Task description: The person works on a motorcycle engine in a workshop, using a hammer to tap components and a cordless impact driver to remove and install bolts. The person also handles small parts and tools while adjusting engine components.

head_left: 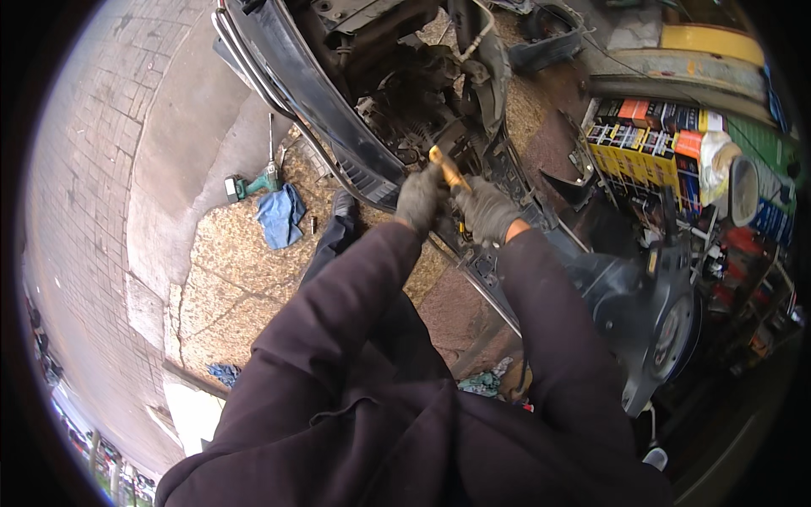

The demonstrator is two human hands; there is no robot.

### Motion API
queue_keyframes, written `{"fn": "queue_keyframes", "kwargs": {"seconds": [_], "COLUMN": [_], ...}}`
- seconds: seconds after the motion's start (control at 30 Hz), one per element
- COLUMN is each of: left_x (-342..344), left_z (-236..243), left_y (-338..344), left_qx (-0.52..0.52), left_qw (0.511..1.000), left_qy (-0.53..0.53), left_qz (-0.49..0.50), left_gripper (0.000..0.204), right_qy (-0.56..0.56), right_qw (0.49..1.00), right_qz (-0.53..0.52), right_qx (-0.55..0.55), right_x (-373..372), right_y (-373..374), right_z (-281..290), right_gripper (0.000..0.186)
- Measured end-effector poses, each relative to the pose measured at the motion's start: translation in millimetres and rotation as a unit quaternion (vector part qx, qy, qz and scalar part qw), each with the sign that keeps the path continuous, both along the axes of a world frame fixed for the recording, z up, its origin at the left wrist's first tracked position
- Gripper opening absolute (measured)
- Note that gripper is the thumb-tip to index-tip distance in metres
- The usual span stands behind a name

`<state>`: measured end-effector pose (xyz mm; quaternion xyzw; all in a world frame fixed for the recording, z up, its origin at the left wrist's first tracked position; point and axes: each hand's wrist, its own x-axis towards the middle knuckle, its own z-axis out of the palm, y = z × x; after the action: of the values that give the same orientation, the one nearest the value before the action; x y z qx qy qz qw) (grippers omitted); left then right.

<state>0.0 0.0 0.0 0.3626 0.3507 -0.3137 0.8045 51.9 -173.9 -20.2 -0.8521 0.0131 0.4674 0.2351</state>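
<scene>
Dark sleeves converging; hands (gloved) close together.

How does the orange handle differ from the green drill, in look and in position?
The handle is yellow-orange; the drill is green and black. The handle looks slim and straight, while the drill has a bulkier body. The handle is held in the gloved right hand; the drill lies on the ground beside a blue cloth.
</scene>
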Motion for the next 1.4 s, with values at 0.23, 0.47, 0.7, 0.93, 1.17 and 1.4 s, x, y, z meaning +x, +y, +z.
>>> {"fn": "queue_keyframes", "kwargs": {"seconds": [0.23,0.47,0.7,0.93,1.17,1.4], "left_x": [-20.1,-0.9,3.1,12.5,13.2,6.6], "left_z": [0.9,2.8,-9.4,-14.0,-20.7,-17.0], "left_y": [-26.8,-17.4,-38.2,-32.2,-48.8,-46.4], "left_qx": [-0.196,-0.381,-0.146,-0.222,-0.293,-0.262], "left_qw": [0.977,0.91,0.978,0.974,0.94,0.95], "left_qy": [0.073,0.128,-0.098,0.042,0.146,0.138], "left_qz": [0.026,0.099,0.114,0.009,0.096,0.1], "left_gripper": [0.037,0.009,0.022,0.021,0.021,0.015], "right_qy": [0.216,0.229,0.213,0.203,0.176,0.197], "right_qw": [0.906,0.897,0.904,0.907,0.915,0.909], "right_qz": [-0.364,-0.377,-0.367,-0.367,-0.363,-0.367], "right_qx": [0.015,-0.02,-0.051,-0.031,-0.026,-0.028], "right_x": [101.9,135.4,141.0,144.4,145.0,136.0], "right_y": [90.8,107.2,99.7,95.7,99.3,101.7], "right_z": [-3.3,-45.2,-64.7,-66.9,-65.6,-68.0], "right_gripper": [0.033,0.029,0.031,0.033,0.032,0.028]}}
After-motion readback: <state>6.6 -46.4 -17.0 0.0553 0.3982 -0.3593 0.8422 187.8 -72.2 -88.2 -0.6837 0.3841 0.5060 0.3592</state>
